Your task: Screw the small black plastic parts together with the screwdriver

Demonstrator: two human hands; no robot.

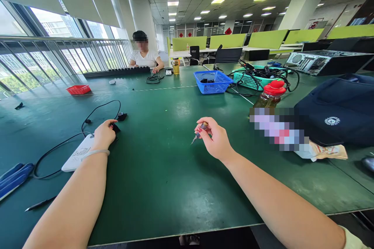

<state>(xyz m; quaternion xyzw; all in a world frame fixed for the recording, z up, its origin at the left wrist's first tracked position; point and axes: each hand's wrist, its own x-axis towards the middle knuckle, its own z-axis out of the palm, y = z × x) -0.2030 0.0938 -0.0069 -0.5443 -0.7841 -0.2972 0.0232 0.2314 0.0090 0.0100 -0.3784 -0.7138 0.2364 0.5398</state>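
Note:
My right hand (217,138) is raised over the middle of the green table, fingers closed around a small screwdriver (199,133) whose thin tip points down and left. On the left, my left hand (104,135) has its fingers bent around a small black part (115,127); most of that part is hidden by the hand. Just beyond those fingers lies another small black piece (122,116). A white box like a power bank (78,153) rests beside my left wrist, with a black cable (48,148) looping around it.
Blue gloves (14,179) and a black pen (39,204) lie at left. Farther off are a red tray (79,90), a blue basket (213,82) and a green basket (248,79) of cables. A red-lidded bottle (270,93) and dark bag (336,105) stand right. A person (144,56) sits opposite.

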